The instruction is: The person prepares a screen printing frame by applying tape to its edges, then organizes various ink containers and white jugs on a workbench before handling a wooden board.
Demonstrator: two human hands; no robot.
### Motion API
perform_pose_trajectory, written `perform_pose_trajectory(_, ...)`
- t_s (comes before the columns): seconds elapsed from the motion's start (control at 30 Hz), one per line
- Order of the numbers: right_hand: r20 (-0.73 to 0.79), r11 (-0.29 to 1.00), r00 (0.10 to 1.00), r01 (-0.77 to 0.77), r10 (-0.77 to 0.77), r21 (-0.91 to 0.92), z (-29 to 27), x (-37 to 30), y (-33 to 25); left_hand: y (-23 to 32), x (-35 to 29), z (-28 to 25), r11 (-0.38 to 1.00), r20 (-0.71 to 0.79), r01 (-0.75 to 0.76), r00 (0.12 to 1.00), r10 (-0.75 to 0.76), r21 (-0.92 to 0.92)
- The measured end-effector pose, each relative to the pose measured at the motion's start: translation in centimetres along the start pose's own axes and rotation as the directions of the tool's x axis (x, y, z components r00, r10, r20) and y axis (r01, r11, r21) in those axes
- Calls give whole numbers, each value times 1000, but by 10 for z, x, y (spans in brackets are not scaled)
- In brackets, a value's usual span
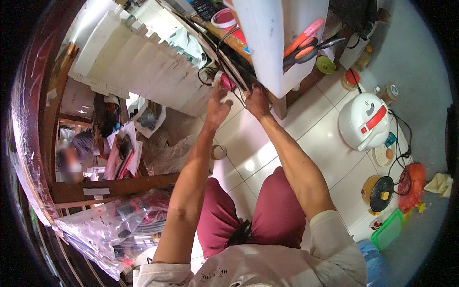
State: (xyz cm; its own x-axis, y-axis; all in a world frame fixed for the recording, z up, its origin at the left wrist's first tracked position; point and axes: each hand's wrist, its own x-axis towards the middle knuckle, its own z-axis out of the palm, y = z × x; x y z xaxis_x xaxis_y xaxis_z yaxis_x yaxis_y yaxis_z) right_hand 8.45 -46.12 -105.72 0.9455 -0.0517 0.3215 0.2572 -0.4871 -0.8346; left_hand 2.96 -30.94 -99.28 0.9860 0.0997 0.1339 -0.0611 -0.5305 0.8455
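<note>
Fingers of the left hand clasp a pink-capped object; fingers of the right hand pinch black cables (beside it); above them, a white box bearing orange-handled scissors.

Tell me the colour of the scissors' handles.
Orange and pink, on the scissors in the head view.

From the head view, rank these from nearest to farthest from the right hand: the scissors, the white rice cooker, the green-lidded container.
Measured from the right hand:
1. Scissors, orange-handled, up and to the right against the white board.
2. White rice cooker, on the floor tiles farther right.
3. Green-lidded container, on the floor at the lower right.
</note>
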Motion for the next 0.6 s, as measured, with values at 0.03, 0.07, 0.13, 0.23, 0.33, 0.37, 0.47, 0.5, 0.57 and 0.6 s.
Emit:
perform_pose_trajectory(0.03, 52, 1000, 999, 15, -15, 0, -4, -2, 2, -15, -16, 0, 998, -41, -15, 999, 18, 67)
perform_pose_trajectory(0.07, 117, 999, 992, 36, -37, 12, -8, -6, -3, -38, -39, 1, 931, -166, 214, 971, -171, 295)
perform_pose_trajectory(0.13, 401, 997, 914, 56, -70, 47, -9, -14, -42, -131, -108, -29, 773, -211, 563, 827, -521, 294)
perform_pose_trajectory(0.23, 334, 1000, 942, -17, 24, -24, -20, -2, -18, -156, -168, 6, 400, 44, 516, 570, -820, 757)
perform_pose_trajectory(0.33, 215, 998, 975, 61, -55, -19, -9, -6, -25, -175, -199, 29, 333, -34, 549, 553, -832, 767)
perform_pose_trajectory(0.37, 160, 996, 984, 85, -78, -33, -11, -6, -21, -162, -192, 39, 334, -74, 582, 566, -821, 742)
perform_pose_trajectory(0.47, 155, 992, 983, 112, -101, -60, 2, 0, -32, -192, -201, 21, 378, 75, 409, 590, -804, 831)
perform_pose_trajectory(0.5, 271, 998, 962, 44, -33, -33, -1, 2, -35, -202, -205, 24, 390, 113, 368, 589, -800, 845)
perform_pose_trajectory(0.57, 513, 995, 854, -96, 87, -9, -8, -4, -44, -219, -220, 21, 379, 127, 340, 578, -806, 860)
perform_pose_trajectory(0.6, 251, 995, 964, 95, -88, -19, -10, -8, -16, -220, -199, 37, 395, 154, 290, 604, -782, 872)
